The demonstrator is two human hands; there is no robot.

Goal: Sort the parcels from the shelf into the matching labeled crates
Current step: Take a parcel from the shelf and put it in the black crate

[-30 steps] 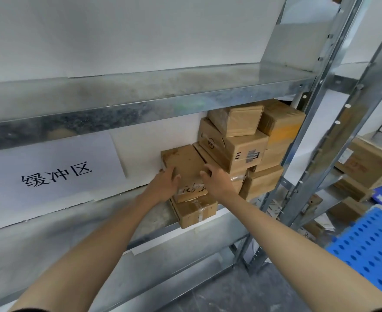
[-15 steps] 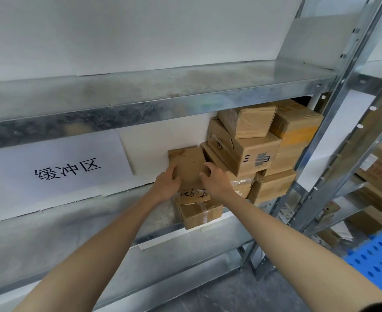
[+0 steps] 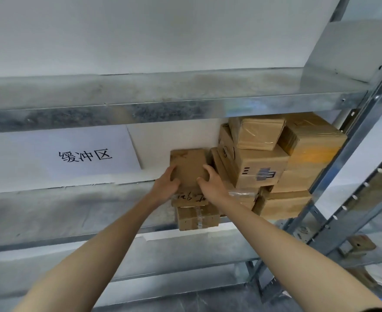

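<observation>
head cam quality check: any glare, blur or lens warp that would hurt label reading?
Head view: even, soft lighting with a faint sheen on the upper shelf edge; wide-angle bows the shelf upright; smeary, so the sign reads but the scrawl on the held parcel, gripped by the left hand and right hand, does not.

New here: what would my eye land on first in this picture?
The left hand and the right hand grip a flat brown cardboard parcel by its sides, mid-picture at the grey metal shelf. Right of it stands a pile of brown cardboard boxes; to the left is a white paper sign with black characters.
</observation>
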